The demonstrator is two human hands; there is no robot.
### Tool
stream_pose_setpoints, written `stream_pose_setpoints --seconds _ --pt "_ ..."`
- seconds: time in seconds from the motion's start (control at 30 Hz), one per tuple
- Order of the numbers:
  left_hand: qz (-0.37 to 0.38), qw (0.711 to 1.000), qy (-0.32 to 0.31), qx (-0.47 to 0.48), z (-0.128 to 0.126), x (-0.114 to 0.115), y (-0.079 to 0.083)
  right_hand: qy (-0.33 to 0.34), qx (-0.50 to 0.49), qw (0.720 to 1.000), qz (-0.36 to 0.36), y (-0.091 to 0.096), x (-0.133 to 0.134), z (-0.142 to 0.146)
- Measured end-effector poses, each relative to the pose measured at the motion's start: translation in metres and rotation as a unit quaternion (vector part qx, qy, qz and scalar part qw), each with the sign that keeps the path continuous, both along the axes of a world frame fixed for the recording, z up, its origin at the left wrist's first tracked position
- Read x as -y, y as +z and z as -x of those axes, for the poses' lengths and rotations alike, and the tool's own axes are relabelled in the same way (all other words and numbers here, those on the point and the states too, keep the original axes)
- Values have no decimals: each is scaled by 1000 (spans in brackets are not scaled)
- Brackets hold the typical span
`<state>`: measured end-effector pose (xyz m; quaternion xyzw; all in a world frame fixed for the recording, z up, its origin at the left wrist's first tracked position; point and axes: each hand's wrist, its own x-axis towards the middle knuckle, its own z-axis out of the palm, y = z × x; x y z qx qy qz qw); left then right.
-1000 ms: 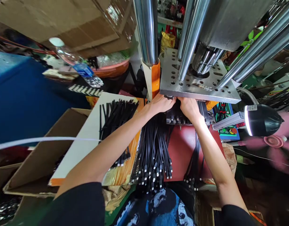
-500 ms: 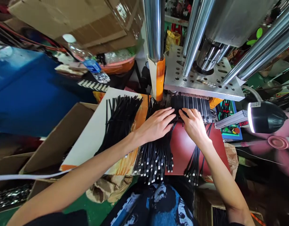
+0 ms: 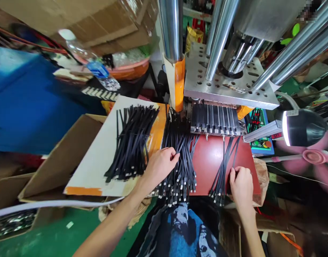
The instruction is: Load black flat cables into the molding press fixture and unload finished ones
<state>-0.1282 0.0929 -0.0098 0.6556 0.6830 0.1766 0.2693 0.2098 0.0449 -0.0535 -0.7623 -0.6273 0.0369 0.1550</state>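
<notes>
My left hand (image 3: 160,166) rests with curled fingers on the big middle pile of black flat cables (image 3: 180,157), pinching some of them. My right hand (image 3: 241,185) lies on the red mat (image 3: 209,160), its fingers closed on the small bundle of black cables (image 3: 223,167) at the right. A metal mould (image 3: 214,119) with a row of black cables sits under the perforated steel press plate (image 3: 223,85). A third bunch of black cables (image 3: 133,141) lies on a white and orange board (image 3: 100,160) to the left.
Shiny steel press columns (image 3: 170,28) rise ahead. A lit work lamp (image 3: 297,126) and a pink fan (image 3: 313,157) stand on the right, beside a control panel (image 3: 257,142). Cardboard boxes (image 3: 59,157) sit at left, with a water bottle (image 3: 89,64) and blue cloth (image 3: 27,103) behind.
Both hands have drawn back from the mould under the press plate toward me. The left now sits on the middle cable pile, the right on the small right bundle.
</notes>
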Motion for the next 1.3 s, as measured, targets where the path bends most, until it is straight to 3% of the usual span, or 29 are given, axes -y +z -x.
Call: stream_pose_setpoints --seconds 0.1,0.2,0.27,0.33,0.43,0.53,0.63,0.7,0.73,0.83,0.93,1.0,1.1,1.2,1.3 --pt "-1 998 -6 56 6 -1 11 2 -57 998 24 -2 2 -7" --pt "63 977 -22 204 -1 8 22 -2 -210 976 56 18 0 -4" --pt "161 914 -16 372 -16 20 23 -1 -336 942 23 34 6 7" --pt "234 844 -13 482 -38 35 19 14 -416 908 -44 44 20 27" --pt "239 822 -6 517 -70 53 9 94 -446 887 -78 49 47 61" --pt "221 807 20 548 -82 60 7 226 -452 863 0 56 61 75" --pt "196 824 -16 530 -78 65 13 312 -449 821 166 73 53 62" --pt "149 863 -65 479 -74 74 16 332 -460 779 266 83 40 51" --pt "120 884 -90 443 -74 79 16 323 -478 767 280 85 33 49" --pt "68 925 -140 347 -76 95 9 214 -555 782 184 82 18 57" --pt "89 936 -157 302 -74 93 7 134 -574 806 58 72 12 76" --pt "82 940 -138 302 -70 75 16 158 -553 817 36 67 12 84" --pt "14 942 -100 320 -63 39 43 211 -525 823 55 64 16 88" --pt "-52 940 -132 311 -61 13 69 239 -490 837 45 61 21 86" --pt "-55 931 -169 319 -61 6 80 237 -465 853 -11 58 23 79"
